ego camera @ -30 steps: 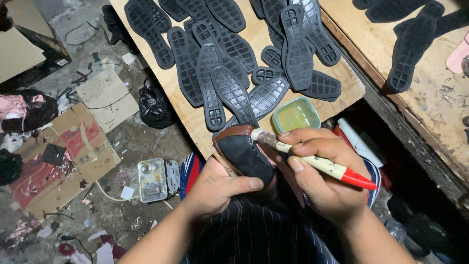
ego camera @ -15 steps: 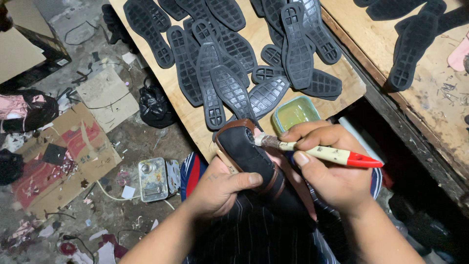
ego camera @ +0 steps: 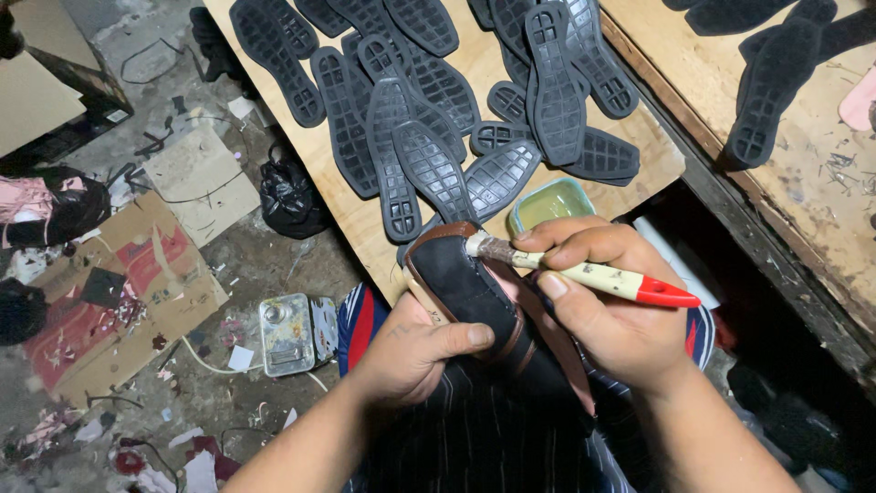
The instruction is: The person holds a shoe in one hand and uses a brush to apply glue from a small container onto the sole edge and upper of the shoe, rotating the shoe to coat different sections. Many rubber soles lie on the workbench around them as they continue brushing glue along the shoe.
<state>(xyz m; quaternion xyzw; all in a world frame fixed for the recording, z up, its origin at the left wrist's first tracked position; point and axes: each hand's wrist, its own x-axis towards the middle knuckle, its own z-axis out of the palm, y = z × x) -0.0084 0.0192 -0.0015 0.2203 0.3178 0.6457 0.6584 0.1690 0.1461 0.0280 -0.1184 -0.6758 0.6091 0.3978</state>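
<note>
My left hand [ego camera: 415, 351] grips a brown shoe upper [ego camera: 465, 288], sole side up, showing its dark bottom. My right hand [ego camera: 607, 310] holds a brush [ego camera: 584, 274] with a cream handle and red end; its bristles touch the toe end of the shoe's bottom. A small green tub of yellowish glue [ego camera: 552, 201] sits just beyond the shoe on a wooden board [ego camera: 347, 219]. Several black rubber soles [ego camera: 433, 169] lie spread and overlapping on the board.
A second wooden bench [ego camera: 803, 192] at right carries more dark soles [ego camera: 771, 100]. The floor at left is littered with cardboard [ego camera: 119, 283], scraps, a black bag [ego camera: 292, 196] and a small metal tin [ego camera: 287, 333].
The shoe has turned slightly in my left hand, and the brush has moved along the toe edge of its bottom. Both hands kept their hold.
</note>
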